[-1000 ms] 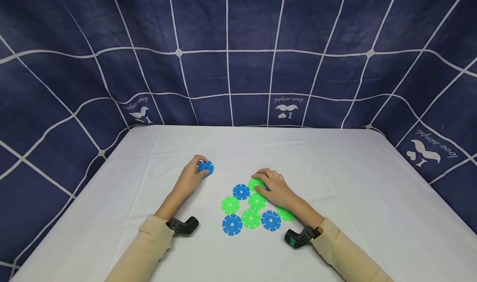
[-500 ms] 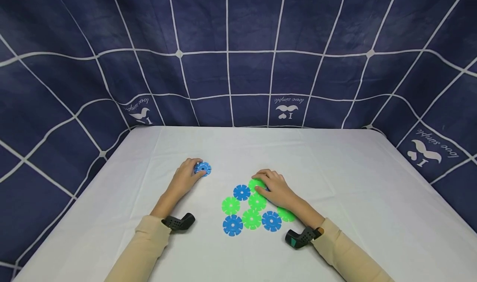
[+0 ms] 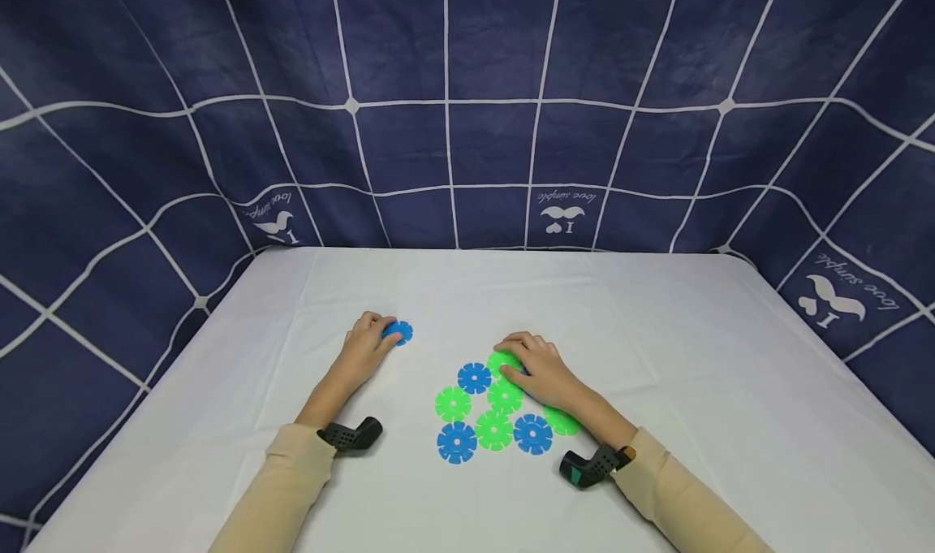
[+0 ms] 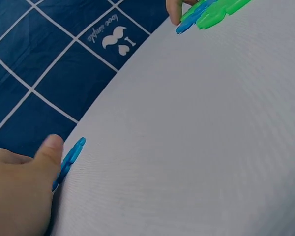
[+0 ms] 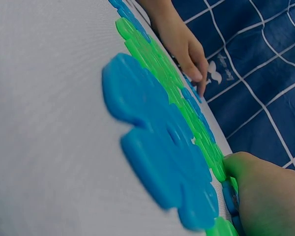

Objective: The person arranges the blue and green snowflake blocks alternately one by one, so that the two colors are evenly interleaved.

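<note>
At the left of the pile, my left hand (image 3: 361, 348) holds a blue notched snowflake disc (image 3: 402, 333) by its edges, between thumb and fingers. That disc (image 4: 73, 155) lies low along the white tabletop in the left wrist view; whether it touches the cloth is hard to tell. My right hand (image 3: 544, 376) rests over the pile's far right side with relaxed fingers, its fingertips on a green snowflake disc (image 3: 500, 364). Under this hand another blue disc is mostly hidden. Nearby lie a blue disc (image 3: 474, 378) and a green disc (image 3: 504, 396).
Closer to me lie a blue disc (image 3: 456, 442), a green disc (image 3: 493, 430) and another blue disc (image 3: 532, 434). One green disc (image 3: 560, 421) is partly under the right wrist. A dark blue grid curtain (image 3: 489, 147) borders the white table (image 3: 657, 317).
My left hand has shifted slightly left and towards me with the blue snowflake disc, which has tipped in the fingers and lies flatter. The right hand and the pile have stayed in place.
</note>
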`<control>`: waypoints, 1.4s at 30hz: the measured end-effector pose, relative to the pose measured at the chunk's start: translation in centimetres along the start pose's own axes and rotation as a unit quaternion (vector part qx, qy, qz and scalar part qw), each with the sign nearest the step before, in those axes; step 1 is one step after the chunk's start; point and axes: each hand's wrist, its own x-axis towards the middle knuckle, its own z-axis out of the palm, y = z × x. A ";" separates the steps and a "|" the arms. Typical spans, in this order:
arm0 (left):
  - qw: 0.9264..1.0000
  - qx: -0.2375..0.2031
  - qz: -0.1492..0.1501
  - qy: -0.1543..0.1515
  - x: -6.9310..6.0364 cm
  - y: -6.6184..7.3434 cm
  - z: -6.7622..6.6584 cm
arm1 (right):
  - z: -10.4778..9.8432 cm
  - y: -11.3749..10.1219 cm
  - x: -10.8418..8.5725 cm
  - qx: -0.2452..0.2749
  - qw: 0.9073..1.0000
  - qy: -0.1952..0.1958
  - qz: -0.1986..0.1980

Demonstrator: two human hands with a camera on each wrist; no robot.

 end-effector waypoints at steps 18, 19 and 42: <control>0.999 -0.022 0.002 -0.031 -0.5 -0.4 -0.6 | 0.0 0.0 -0.2 -0.002 1.000 0.006 0.000; 0.999 -0.022 0.000 -0.033 -0.6 -0.4 -0.6 | 0.0 0.0 -0.2 -0.001 1.000 0.006 0.000; 0.999 0.039 0.027 -0.025 -0.7 -0.3 -0.1 | -0.2 -0.4 0.0 0.034 0.999 0.025 0.015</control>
